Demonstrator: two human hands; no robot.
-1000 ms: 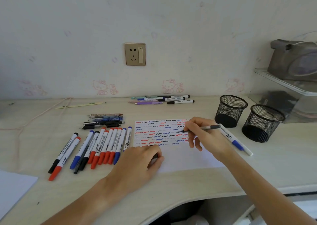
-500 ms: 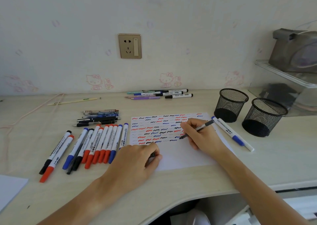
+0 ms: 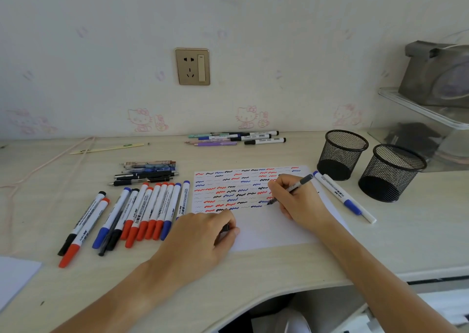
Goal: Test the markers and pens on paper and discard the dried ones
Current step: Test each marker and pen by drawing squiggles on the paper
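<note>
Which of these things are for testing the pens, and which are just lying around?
For the job:
- black pen in the right hand
- paper with squiggles
- dark cap in the left hand
- row of markers

Just lying about:
- wall socket
- pink cord
- grey thing on the shelf

You're at a light wood-grain desk [image 3: 253, 269] with a curved front edge, pushed against a white wall [image 3: 228, 15]. Faint pink cartoon cat decals [image 3: 247, 117] run along its base. A gold socket plate [image 3: 192, 66] sits above them. On your right, a clear shelf [image 3: 416, 106] carries a grey box [image 3: 436, 76]. Even daylight, soft shadows.
</note>
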